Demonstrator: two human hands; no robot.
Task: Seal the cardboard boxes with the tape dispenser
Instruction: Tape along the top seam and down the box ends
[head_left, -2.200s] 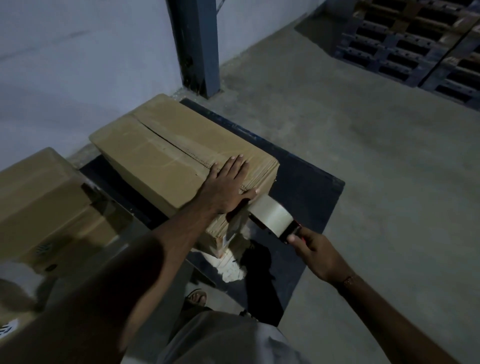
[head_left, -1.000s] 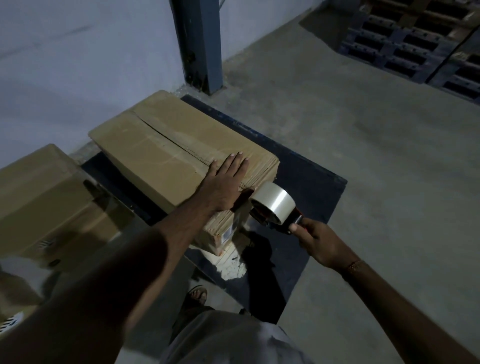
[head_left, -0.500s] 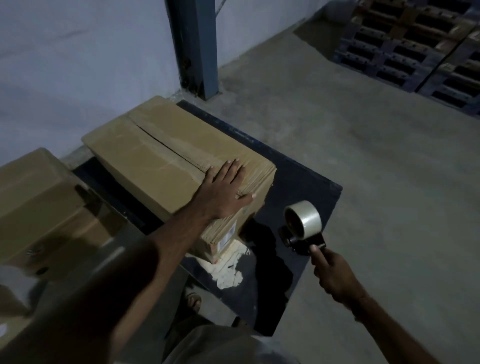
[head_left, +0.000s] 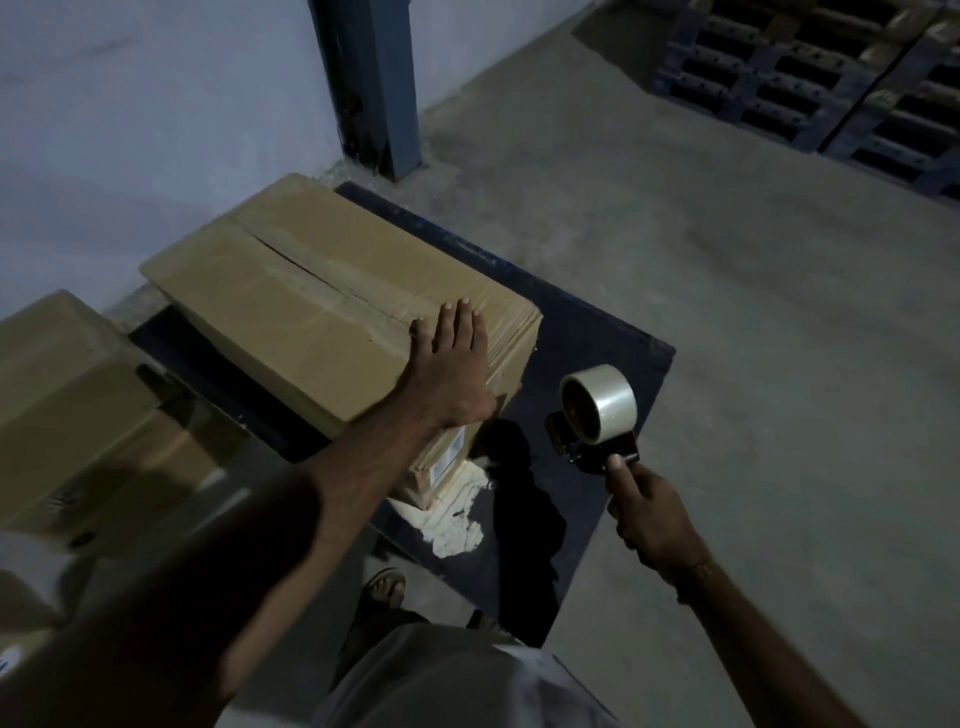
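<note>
- My left hand lies flat, fingers straight and together, pressing the near end of the cardboard box where its top seam meets the edge. The box sits on a dark platform, and I judge this press is what holds the flaps level.
- My right hand is curled round the handle of the tape dispenser, which hangs in the air just beside the box's near end, touching nothing. The roll faces the box.
- A glossy strip seems to run along the seam, though in this dim light I cannot tell how far it reaches.
- To do the pass well, I would set the tape squarely over the seam, keep the roll low and pull in one straight line.
- The risk I see is tape wrinkling or drifting off the seam if the pressing palm lifts early.
- A second box waits to the left.
</note>
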